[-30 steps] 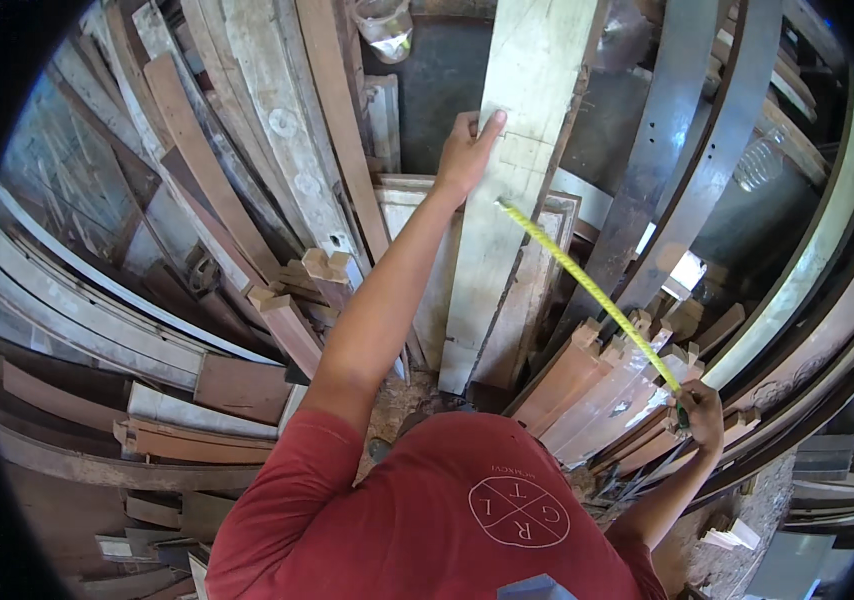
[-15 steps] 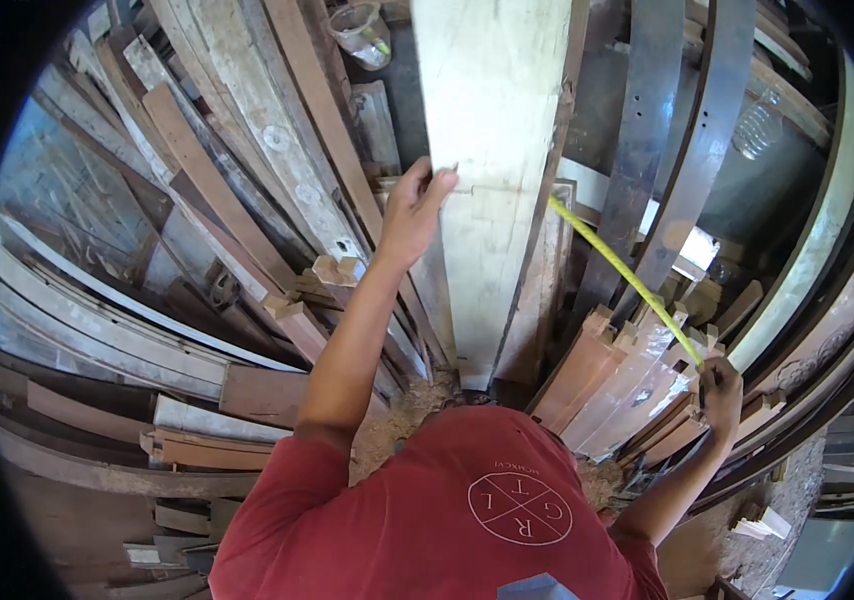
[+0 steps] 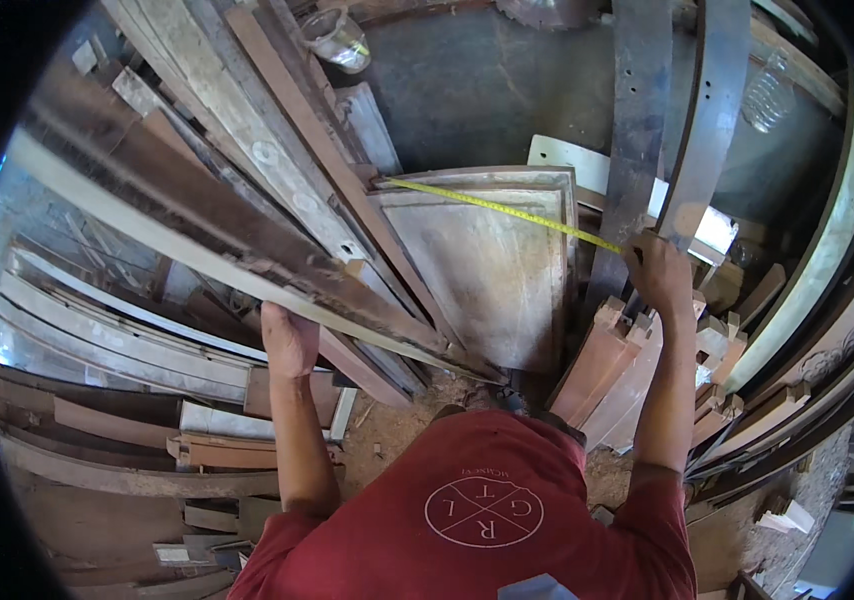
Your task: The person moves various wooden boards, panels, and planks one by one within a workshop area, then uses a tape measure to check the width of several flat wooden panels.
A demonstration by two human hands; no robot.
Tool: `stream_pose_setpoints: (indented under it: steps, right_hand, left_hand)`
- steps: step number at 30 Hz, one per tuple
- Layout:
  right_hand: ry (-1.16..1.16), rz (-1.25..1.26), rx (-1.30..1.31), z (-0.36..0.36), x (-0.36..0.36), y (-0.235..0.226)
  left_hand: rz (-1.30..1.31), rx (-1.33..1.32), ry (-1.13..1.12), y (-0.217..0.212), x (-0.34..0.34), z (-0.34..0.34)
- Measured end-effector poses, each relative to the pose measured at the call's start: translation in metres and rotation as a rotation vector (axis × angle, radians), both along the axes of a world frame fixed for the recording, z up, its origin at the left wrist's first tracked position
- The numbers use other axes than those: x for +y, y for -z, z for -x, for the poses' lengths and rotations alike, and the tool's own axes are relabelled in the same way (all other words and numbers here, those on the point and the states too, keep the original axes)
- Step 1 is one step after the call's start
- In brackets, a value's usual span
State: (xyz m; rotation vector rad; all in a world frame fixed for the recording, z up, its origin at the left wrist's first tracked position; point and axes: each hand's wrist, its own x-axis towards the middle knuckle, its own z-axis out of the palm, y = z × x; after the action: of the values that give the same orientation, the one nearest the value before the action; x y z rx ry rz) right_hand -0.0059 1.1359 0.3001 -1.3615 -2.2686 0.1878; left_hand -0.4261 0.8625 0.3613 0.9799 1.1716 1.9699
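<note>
Left hand (image 3: 289,338) is up under a long pale plank (image 3: 197,258), fingers curled around its lower edge and palm pressed to the wood, clamped on it. The plank slants from upper left down toward the middle of the pile, lying across the darker boards (image 3: 277,120) stacked there. The left forearm rises almost straight from the red shirt (image 3: 477,500), elbow tucked low.

Right hand (image 3: 659,272) is out to the side, fingers folded tight over the near end of a yellow measuring tape (image 3: 502,207). The tape runs taut, up and left, across the top of a pale framed panel (image 3: 492,270) leaning among the timber, its far end at the panel's upper left corner. The right arm reaches up and forward, only slightly bent. Short reddish offcuts (image 3: 612,370) stand just below that hand. The two hands sit well apart.
</note>
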Motion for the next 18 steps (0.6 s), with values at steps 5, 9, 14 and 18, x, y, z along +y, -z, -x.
stream_pose_setpoints:
  steps: [5, 9, 14, 18]
  right_hand:
    - [-0.039, -0.052, -0.07, 0.028, 0.022, -0.01]
    - [-0.041, -0.091, -0.109, 0.048, 0.033, -0.021]
    - [-0.074, -0.109, -0.125, 0.067, 0.041, -0.035]
    - [-0.075, -0.146, -0.137, 0.069, 0.053, -0.034]
  left_hand:
    - [0.007, -0.08, -0.148, 0.008, -0.028, 0.023]
    - [-0.011, -0.147, -0.173, 0.012, -0.044, 0.035]
    - [-0.03, -0.173, -0.213, 0.01, -0.046, 0.036]
    - [-0.041, -0.205, -0.283, 0.01, -0.042, 0.033]
